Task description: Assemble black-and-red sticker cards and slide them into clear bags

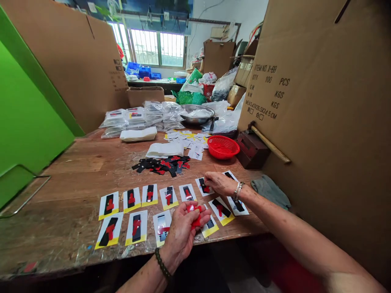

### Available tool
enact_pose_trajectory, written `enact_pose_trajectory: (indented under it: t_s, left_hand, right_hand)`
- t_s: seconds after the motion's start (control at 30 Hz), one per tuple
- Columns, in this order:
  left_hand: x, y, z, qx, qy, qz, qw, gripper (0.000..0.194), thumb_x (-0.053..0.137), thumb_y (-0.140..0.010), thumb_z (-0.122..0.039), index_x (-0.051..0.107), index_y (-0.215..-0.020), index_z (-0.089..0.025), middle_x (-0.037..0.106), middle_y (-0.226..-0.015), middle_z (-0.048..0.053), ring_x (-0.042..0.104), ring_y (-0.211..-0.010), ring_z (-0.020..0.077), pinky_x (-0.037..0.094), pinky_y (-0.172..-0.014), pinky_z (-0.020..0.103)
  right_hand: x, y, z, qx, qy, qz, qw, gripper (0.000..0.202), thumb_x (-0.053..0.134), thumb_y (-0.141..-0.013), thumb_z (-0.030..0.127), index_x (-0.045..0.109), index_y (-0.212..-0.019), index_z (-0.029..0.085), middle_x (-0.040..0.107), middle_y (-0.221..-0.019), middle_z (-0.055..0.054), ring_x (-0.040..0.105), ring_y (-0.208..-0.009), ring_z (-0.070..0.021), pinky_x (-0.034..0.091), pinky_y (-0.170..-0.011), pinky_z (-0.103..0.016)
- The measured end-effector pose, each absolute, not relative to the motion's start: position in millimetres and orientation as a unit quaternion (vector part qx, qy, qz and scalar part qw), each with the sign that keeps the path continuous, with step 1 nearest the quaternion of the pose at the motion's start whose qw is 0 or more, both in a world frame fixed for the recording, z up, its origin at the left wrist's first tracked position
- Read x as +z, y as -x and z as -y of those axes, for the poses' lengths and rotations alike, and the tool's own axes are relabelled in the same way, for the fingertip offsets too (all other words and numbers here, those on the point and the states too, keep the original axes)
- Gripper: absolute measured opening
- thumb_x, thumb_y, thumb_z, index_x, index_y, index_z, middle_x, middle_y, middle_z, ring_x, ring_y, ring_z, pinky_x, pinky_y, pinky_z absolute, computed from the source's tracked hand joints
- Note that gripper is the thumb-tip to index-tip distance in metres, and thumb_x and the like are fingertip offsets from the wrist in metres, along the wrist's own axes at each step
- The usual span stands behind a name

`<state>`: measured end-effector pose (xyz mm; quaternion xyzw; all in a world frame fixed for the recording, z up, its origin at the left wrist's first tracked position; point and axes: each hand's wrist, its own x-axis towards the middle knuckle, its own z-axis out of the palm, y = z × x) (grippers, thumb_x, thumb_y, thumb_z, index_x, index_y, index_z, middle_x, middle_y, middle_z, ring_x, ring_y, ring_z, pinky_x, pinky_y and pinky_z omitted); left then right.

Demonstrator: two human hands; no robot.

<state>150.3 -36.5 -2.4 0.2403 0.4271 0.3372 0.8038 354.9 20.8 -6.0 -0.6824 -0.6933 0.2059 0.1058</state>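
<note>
My left hand is curled around several small red pieces, which show between its thumb and fingers. Over a white card, my right hand has its fingers pinched together; whatever they hold is hidden. On that card lie a black strip and a red T-shaped piece, close to the fingertips. Two rows of white cards with yellow lower edges lie along the table, such as the front left card. Most carry a black strip with a red T-shaped piece on top. My left hand partly covers some front cards.
Beyond the cards lie a pile of black strips, white paper stacks and scattered printed cards. A red basket stands by a dark block and a hammer. Large cardboard walls the right.
</note>
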Motion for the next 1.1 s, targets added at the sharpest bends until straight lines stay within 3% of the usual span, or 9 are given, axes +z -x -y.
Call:
enact_pose_trajectory:
  t_s: [0.17, 0.27, 0.37, 0.47, 0.6, 0.87, 1.1]
  left_hand:
    - [0, -150, 38, 0.330, -0.267, -0.425, 0.800, 0.017, 0.057, -0.081, 0.000, 0.053, -0.094, -0.011, 0.071, -0.085, 0.013, 0.073, -0.075, 0.0213, 0.059, -0.065, 0.027]
    - [-4, -150, 39, 0.329, -0.300, -0.414, 0.794, 0.022, 0.066, -0.078, -0.008, 0.053, -0.095, -0.011, 0.071, -0.083, 0.012, 0.073, -0.072, 0.0215, 0.059, -0.062, 0.027]
    - [-9, -152, 42, 0.335, -0.340, -0.404, 0.781, 0.032, 0.074, -0.072, -0.016, 0.051, -0.094, -0.013, 0.070, -0.078, 0.008, 0.071, -0.065, 0.0193, 0.057, -0.058, 0.026]
    - [-12, -157, 45, 0.342, -0.373, -0.389, 0.769, 0.040, 0.079, -0.068, -0.024, 0.047, -0.091, -0.016, 0.069, -0.072, 0.004, 0.067, -0.057, 0.0156, 0.055, -0.054, 0.024]
    - [-9, -161, 50, 0.331, -0.387, -0.392, 0.766, 0.048, 0.082, -0.065, -0.029, 0.043, -0.090, -0.018, 0.068, -0.071, 0.003, 0.067, -0.060, 0.0161, 0.056, -0.055, 0.025]
    - [-5, -161, 48, 0.322, -0.352, -0.371, 0.797, 0.043, 0.084, -0.063, -0.027, 0.048, -0.085, -0.017, 0.070, -0.073, 0.005, 0.070, -0.062, 0.0192, 0.056, -0.056, 0.025]
    - [-4, -159, 43, 0.328, -0.292, -0.386, 0.812, 0.021, 0.074, -0.074, -0.013, 0.055, -0.081, -0.014, 0.071, -0.076, 0.007, 0.072, -0.070, 0.0166, 0.057, -0.064, 0.022]
  right_hand:
    - [-23, -349, -35, 0.177, 0.678, 0.705, 0.107, 0.013, 0.053, -0.086, 0.015, 0.066, -0.084, 0.018, 0.064, -0.095, -0.006, 0.057, -0.086, -0.0161, 0.037, -0.070, -0.023]
    - [-16, -342, -20, 0.148, 0.663, 0.715, 0.167, 0.015, 0.056, -0.084, 0.015, 0.068, -0.093, 0.018, 0.062, -0.105, -0.008, 0.058, -0.091, -0.0169, 0.039, -0.075, -0.025]
    - [0, -329, 7, 0.258, 0.606, 0.717, 0.229, 0.012, 0.056, -0.086, 0.023, 0.067, -0.088, 0.018, 0.065, -0.087, -0.004, 0.058, -0.078, -0.0144, 0.042, -0.070, -0.024]
    - [12, -313, 31, 0.393, 0.572, 0.679, 0.238, 0.015, 0.062, -0.082, 0.032, 0.063, -0.085, 0.017, 0.062, -0.073, 0.001, 0.054, -0.065, -0.0117, 0.039, -0.058, -0.022]
    - [15, -306, 46, 0.448, 0.590, 0.624, 0.250, 0.010, 0.063, -0.076, 0.025, 0.057, -0.074, 0.017, 0.054, -0.064, 0.004, 0.047, -0.060, -0.0094, 0.034, -0.052, -0.019]
    - [9, -329, 39, 0.515, 0.587, 0.525, 0.338, 0.022, 0.061, -0.077, 0.039, 0.053, -0.075, 0.019, 0.049, -0.056, 0.006, 0.037, -0.046, -0.0068, 0.029, -0.043, -0.019]
    - [-17, -393, -8, 0.309, 0.700, 0.553, 0.328, 0.014, 0.058, -0.075, 0.028, 0.057, -0.068, 0.016, 0.055, -0.057, 0.003, 0.042, -0.051, -0.0078, 0.033, -0.051, -0.021]
